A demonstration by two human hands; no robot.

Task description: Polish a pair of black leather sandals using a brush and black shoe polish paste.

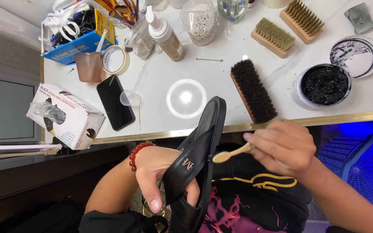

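My left hand (154,172), with a red bead bracelet on its wrist, grips a black leather sandal (197,159) by its strap, which bears a small gold metal ornament. The sandal points up toward the table edge. My right hand (283,146) holds a small wooden-handled brush (232,153), its pale handle end pointing left and almost touching the sandal's side. Both hands are below the white table's front edge, over my lap.
On the white table (212,82): an open tub of black polish (322,84) and its lid (357,56), a dark shoe brush (253,90), two tan brushes (288,30), a phone (115,102), tape roll (115,59), glove box (65,115), bottles. A blue basket (365,166) is at right.
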